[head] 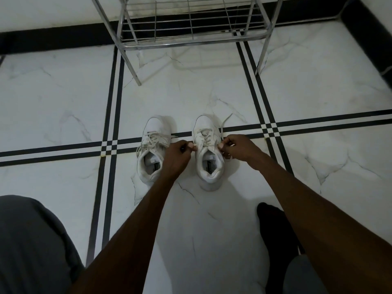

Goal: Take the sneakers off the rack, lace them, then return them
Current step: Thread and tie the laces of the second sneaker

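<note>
Resting untouched on the marble floor [63, 107]: left sneaker [153, 149]. Pinching thin, limp lace ends either side of right sneaker [209, 153]: left hand [177, 154], right hand [237, 148]. Standing empty beyond: wire rack [191, 24]. Best gripping laces near tips.

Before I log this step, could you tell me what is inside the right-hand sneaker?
Inside the right-hand sneaker only a pale insole with a dark printed label shows. The toe end is hidden under the tongue and laces, so I cannot tell what lies there.
</note>
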A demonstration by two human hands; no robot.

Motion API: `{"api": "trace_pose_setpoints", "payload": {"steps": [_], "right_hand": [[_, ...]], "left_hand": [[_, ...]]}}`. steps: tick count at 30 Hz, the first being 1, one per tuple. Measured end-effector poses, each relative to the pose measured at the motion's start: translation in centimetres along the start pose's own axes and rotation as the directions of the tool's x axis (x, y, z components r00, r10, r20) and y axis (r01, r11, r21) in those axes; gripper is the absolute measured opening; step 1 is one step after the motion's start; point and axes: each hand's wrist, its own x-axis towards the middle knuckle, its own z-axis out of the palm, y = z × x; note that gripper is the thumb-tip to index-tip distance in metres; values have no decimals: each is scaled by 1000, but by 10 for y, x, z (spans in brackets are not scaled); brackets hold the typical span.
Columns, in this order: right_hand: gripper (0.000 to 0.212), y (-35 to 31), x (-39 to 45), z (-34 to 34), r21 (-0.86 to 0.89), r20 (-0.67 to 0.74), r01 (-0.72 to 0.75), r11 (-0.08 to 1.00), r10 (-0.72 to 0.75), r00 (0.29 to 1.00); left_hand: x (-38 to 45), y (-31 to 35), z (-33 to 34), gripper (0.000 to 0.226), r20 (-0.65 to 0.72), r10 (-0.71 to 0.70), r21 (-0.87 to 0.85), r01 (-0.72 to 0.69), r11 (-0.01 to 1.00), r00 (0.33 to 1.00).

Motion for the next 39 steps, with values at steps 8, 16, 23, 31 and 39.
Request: {"api": "trace_pose_setpoints", "payload": {"steps": [8, 16, 23, 31, 39], "right_hand": [[33, -24, 2, -21, 180, 94, -33, 983, 16, 995], [41, -59, 10, -20, 508, 84, 71, 858, -131, 988], [25, -52, 14, -10, 336, 32, 228, 914, -253, 967], [41, -46, 18, -6, 261, 38, 165, 951, -181, 983], [12, -55, 19, 3, 335, -89, 65, 940, -37, 995]], "left_hand": [[12, 17, -26, 41, 65, 39, -34, -37, 999, 997], [25, 55, -32, 45, 68, -21, -470, 51, 881, 997], [27, 56, -15, 27, 70, 31, -455, 4, 890, 997], [29, 47, -12, 29, 123, 139, -266, -103, 958, 983], [28, 44, -9, 16, 105, 189, -199, -165, 966, 976]]}}
